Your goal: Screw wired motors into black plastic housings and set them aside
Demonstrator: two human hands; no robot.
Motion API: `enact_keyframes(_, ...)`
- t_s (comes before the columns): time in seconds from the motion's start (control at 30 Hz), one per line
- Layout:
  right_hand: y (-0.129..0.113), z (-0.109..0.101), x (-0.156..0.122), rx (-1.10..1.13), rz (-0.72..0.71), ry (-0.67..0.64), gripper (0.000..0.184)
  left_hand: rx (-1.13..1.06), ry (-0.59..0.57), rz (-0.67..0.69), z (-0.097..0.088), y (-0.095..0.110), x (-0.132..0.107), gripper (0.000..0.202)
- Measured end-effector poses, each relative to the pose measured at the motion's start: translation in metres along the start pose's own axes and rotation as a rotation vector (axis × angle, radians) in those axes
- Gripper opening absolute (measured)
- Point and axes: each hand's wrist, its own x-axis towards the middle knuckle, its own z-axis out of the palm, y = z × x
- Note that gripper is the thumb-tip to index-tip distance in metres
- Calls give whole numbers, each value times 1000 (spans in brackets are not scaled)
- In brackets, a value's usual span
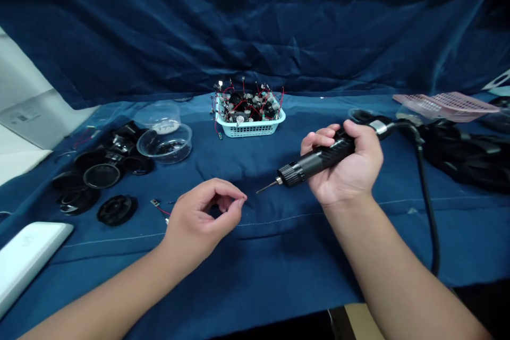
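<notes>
My right hand [342,164] is shut around a black electric screwdriver [314,162], whose thin metal bit points left and down. Its black cord runs from the rear end off to the right. My left hand [207,218] hovers over the blue cloth [255,244], with thumb and forefinger pinched together. Nothing shows between those fingertips, though a very small item could be hidden there. Just left of that hand lies a small wired part [156,204] with a red wire. The screwdriver bit and my left fingertips are close but apart.
A pale blue basket [249,127] heaped with wired parts stands at the back. Several black round parts [101,175] and transparent plastic bowls [164,143] lie on the left. A white slab [27,260] sits at front left, a pink mesh tray [446,106] and black cables [454,154] at right.
</notes>
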Motion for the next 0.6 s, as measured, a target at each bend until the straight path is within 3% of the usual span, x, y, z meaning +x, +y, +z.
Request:
enact_keyframes(0.23,2,5,-15,-51,-7,-52,14,-39,56,143,4,2,-13,18)
enact_keyframes(0.6,4,3,-14,-125,-18,-59,18,-21,81,90,9,4,-13,15)
